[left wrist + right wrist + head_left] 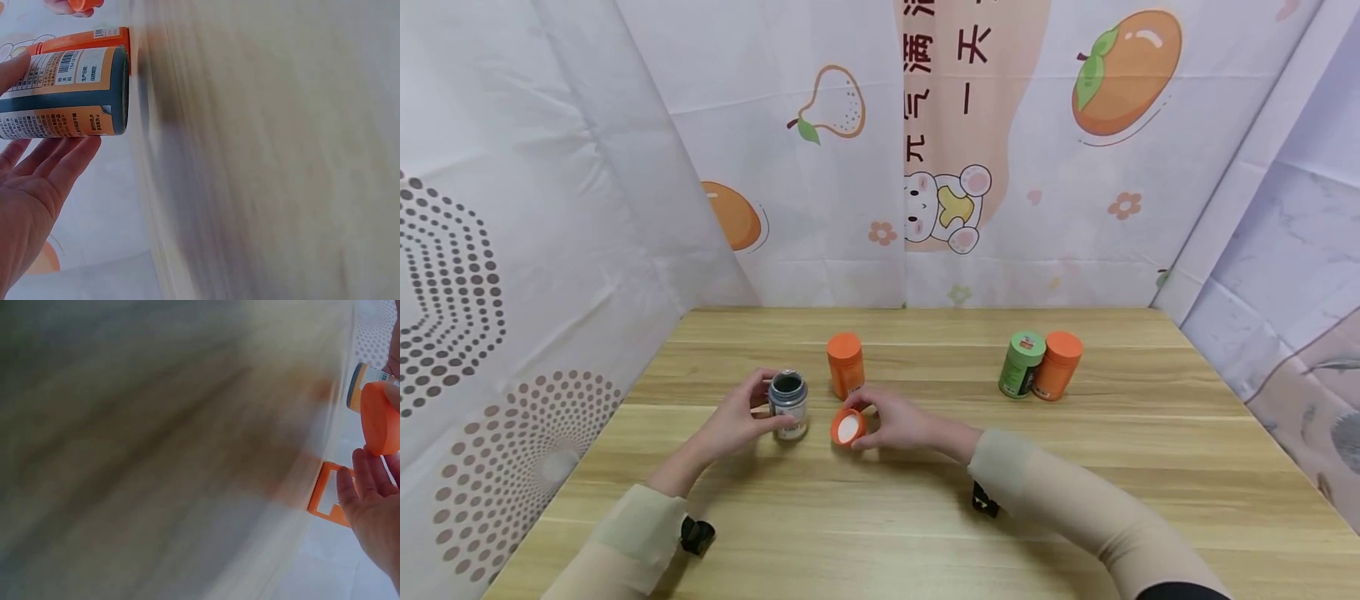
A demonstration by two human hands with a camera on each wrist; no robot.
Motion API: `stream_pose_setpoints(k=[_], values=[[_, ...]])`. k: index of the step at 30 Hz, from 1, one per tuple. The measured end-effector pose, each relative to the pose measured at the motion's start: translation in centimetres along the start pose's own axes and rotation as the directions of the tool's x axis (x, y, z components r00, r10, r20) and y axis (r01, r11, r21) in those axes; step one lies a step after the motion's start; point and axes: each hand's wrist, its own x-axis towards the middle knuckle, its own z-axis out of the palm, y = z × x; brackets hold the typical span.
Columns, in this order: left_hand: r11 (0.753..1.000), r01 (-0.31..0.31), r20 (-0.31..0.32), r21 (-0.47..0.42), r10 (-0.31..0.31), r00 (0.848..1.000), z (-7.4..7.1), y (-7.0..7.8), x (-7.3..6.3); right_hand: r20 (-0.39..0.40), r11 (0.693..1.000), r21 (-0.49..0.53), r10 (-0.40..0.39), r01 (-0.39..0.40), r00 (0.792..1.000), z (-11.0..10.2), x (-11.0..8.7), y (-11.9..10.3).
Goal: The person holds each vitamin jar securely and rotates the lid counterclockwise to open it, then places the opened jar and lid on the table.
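Note:
My left hand [741, 417] grips an uncapped jar [788, 407] with a dark mouth and a printed label. The left wrist view shows the jar's side [59, 94], banded white, orange and dark teal, between thumb and fingers. To its right, my right hand [898, 419] pinches an orange lid [848, 428], its white inner face toward the head camera. The lid's flat outer face [375, 419] shows in the right wrist view, apart from the jar. Just behind the lid stands an orange capped jar [846, 367], upright on the table.
A green capped jar [1022, 365] and another orange jar [1058, 367] stand side by side at the right of the wooden table [880, 525]. Printed curtains [820, 208] hang behind the table and along its sides.

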Motion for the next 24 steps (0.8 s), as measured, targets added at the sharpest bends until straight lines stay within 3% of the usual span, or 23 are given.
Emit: stream_pose_setpoints(k=[11, 24], values=[[1.000, 0.014, 0.004, -0.019, -0.014, 1.000, -0.1, -0.7, -0.1, 0.086, 1.000, -0.012, 0.019, -0.018, 0.996, 0.8, 0.4, 0.0], [0.998, -0.020, 0.010, -0.057, 0.021, 1.000, -0.3, -1.4, 0.1, 0.105, 0.999, -0.034, -0.015, 0.018, 0.994, 1.0, 0.7, 0.4]])
